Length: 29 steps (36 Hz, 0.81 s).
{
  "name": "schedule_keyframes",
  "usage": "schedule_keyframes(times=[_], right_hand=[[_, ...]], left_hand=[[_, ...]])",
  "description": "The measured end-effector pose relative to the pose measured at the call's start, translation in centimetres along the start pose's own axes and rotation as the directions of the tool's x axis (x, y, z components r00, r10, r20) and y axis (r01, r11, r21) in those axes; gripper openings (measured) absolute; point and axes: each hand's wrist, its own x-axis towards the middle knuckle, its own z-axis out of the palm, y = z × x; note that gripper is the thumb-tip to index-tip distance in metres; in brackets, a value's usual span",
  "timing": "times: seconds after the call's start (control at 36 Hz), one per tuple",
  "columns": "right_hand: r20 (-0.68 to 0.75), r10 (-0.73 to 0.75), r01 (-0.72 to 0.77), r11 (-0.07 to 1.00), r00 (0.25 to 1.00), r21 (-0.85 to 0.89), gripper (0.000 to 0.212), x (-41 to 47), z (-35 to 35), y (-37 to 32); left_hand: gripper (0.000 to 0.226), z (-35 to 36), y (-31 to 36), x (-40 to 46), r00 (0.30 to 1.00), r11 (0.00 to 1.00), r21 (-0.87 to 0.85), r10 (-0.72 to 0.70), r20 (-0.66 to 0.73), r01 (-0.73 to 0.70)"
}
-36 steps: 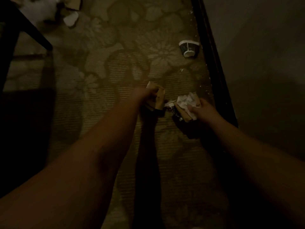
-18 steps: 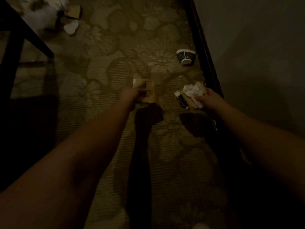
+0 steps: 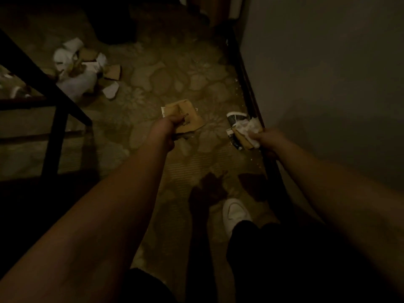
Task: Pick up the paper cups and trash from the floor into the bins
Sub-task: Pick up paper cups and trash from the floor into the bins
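Fingers of the left hand [image 3: 166,127] clench brown cardboard [image 3: 188,119]; right hand [image 3: 265,138] grips crumpled paper [image 3: 247,126], seemingly with a cup [image 3: 235,119].

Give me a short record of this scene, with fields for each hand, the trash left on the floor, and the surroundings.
left hand: grips brown cardboard
right hand: grips crumpled paper with cardboard scraps
floor trash: pile of white paper and cardboard, far left
cup: partly hidden behind right hand's trash
floor: patterned carpet
right side: wall
bins: none in view
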Motion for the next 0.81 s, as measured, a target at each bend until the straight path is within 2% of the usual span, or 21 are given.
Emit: schedule_keyframes(times=[0.08, 0.22, 0.28, 0.36, 0.42, 0.47, 0.5, 0.58, 0.61, 0.69, 0.81], right_hand=[[-0.036, 0.063, -0.059, 0.994, 0.997, 0.092, 0.057, 4.1, 0.7, -0.3], [-0.011, 0.108, -0.102, 0.96, 0.994, 0.259, 0.05, 12.3, 1.2, -0.9], [0.048, 0.114, -0.123, 0.958, 0.992, 0.257, 0.063, 18.5, 0.8, 0.8], [0.122, 0.165, -0.189, 0.957, 0.979, 0.218, 0.103, 25.7, 0.3, 3.0], [0.117, 0.189, -0.212, 0.947, 0.975, 0.242, 0.102, 30.6, 0.1, 4.7], [0.111, 0.203, -0.225, 0.943, 0.973, 0.244, 0.11, 30.2, 0.7, 3.7], [0.085, 0.194, -0.209, 0.948, 0.977, 0.24, 0.105, 29.0, 1.2, 2.5], [0.022, 0.154, -0.155, 0.957, 0.988, 0.245, 0.058, 24.8, 2.9, -0.9], [-0.002, 0.151, -0.146, 0.958, 0.989, 0.245, 0.053, 24.2, 3.5, -1.5], [-0.014, 0.127, -0.12, 0.966, 0.992, 0.23, 0.057, 25.1, 4.4, -1.5], [-0.096, 0.109, -0.091, 0.98, 0.989, 0.179, 0.06, 24.8, 5.4, -1.7]], left_hand=[[0.013, 1.4, 0.6, 2.8, 1.0, 1.0, -0.003, 0.011, -0.002, -0.011], [0.008, 3.4, 0.1, 8.1, 0.998, 0.999, 0.013, -0.042, -0.057, 0.042], [0.005, 4.2, -0.5, 10.0, 0.996, 0.998, 0.019, -0.06, -0.071, 0.062], [0.006, 4.9, -1.5, 12.6, 0.992, 0.996, 0.031, -0.085, -0.09, 0.088], [0.007, 5.2, -1.7, 13.8, 0.989, 0.994, 0.039, -0.1, -0.11, 0.105], [0.008, 5.2, -1.7, 14.8, 0.986, 0.993, 0.043, -0.106, -0.125, 0.112], [0.009, 5.2, -1.6, 15.2, 0.986, 0.993, 0.048, -0.104, -0.133, 0.111], [0.014, 4.8, -1.5, 15.9, 0.987, 0.993, 0.066, -0.091, -0.133, 0.1], [0.018, 4.5, -1.5, 16.0, 0.988, 0.992, 0.08, -0.087, -0.124, 0.098], [0.037, 3.8, -1.6, 16.5, 0.993, 0.992, 0.096, -0.076, -0.086, 0.084], [0.045, 2.8, -1.8, 16.6, 0.993, 0.995, 0.059, -0.07, -0.093, 0.076]])
